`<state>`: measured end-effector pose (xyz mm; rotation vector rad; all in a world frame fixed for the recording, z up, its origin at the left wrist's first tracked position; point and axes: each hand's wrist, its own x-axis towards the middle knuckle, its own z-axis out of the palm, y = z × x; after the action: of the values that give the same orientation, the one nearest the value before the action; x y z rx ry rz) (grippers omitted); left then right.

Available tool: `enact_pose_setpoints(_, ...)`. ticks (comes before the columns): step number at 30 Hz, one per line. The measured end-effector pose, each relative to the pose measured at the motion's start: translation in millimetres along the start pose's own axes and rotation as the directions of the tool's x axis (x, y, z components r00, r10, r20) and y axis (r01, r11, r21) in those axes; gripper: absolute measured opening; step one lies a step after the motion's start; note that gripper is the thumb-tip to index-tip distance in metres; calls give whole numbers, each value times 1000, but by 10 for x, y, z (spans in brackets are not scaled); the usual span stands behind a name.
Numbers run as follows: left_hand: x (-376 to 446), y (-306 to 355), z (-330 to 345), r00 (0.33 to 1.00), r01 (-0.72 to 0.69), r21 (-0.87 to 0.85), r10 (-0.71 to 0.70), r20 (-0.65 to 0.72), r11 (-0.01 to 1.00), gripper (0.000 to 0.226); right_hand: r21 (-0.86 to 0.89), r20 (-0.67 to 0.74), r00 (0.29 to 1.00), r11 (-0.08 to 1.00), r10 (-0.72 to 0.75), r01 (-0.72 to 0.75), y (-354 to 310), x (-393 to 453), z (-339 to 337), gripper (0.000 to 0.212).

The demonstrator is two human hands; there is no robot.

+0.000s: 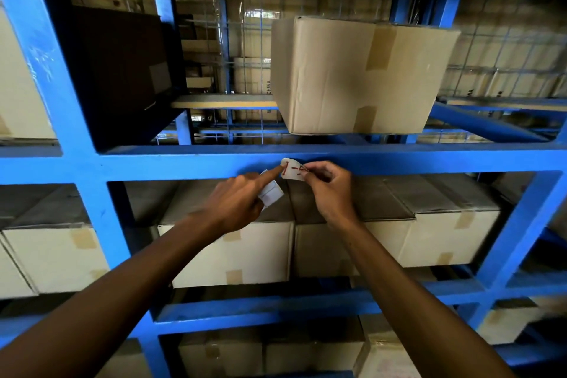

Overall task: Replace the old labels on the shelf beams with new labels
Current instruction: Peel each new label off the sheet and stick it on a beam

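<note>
A white label with red marks (pixel 291 169) curls away from the blue shelf beam (pixel 184 163) near its middle. My right hand (pixel 328 190) pinches the label's right edge between thumb and fingers. My left hand (pixel 236 204) points its index finger at the label's left edge, the fingertip touching it. The other fingers of that hand curl round a small stack of white labels (pixel 271 192). Whether the curled label still sticks to the beam I cannot tell.
A taped cardboard box (pixel 359 77) sits on the shelf above the beam, with a dark box (pixel 122 70) to its left. Rows of cardboard boxes (pixel 368 236) fill the shelves below. Blue uprights (pixel 70 101) frame the bay, and wire mesh backs it.
</note>
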<state>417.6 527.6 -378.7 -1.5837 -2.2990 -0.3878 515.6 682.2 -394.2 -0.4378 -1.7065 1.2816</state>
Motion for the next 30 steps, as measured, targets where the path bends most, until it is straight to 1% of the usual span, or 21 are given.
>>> enact_pose_setpoints(2,31,17,17,999,-7,51,5,37,999,80,-5,7,1000,1000,-8,8,12,8,-2,11)
enact_pose_setpoints(4,50,23,48,999,-12,92,8,46,996,79,-8,4,1000,1000,-15,15,8,9,5,11)
enact_pose_setpoints(7,77,4,90,1000,10,143,-13,20,990,80,-17,1,1000,1000,-25,25,4,7,11,12)
enact_pose_setpoints(11,126,-42,135,999,33,190,-35,8,981,87,-19,15,1000,1000,-7,8,13,14,6,13)
enact_pose_setpoints(15,130,-87,147,1000,17,232,-18,3,973,92,-5,11,1000,1000,3,-3,4,17,11,13)
enact_pose_setpoints(21,134,-126,129,1000,24,305,-22,-8,952,91,4,11,1000,1000,-4,3,-19,27,26,12)
enact_pose_setpoints(30,149,-171,241,1000,-23,312,26,-5,950,100,-50,23,999,997,-49,50,-33,39,13,12)
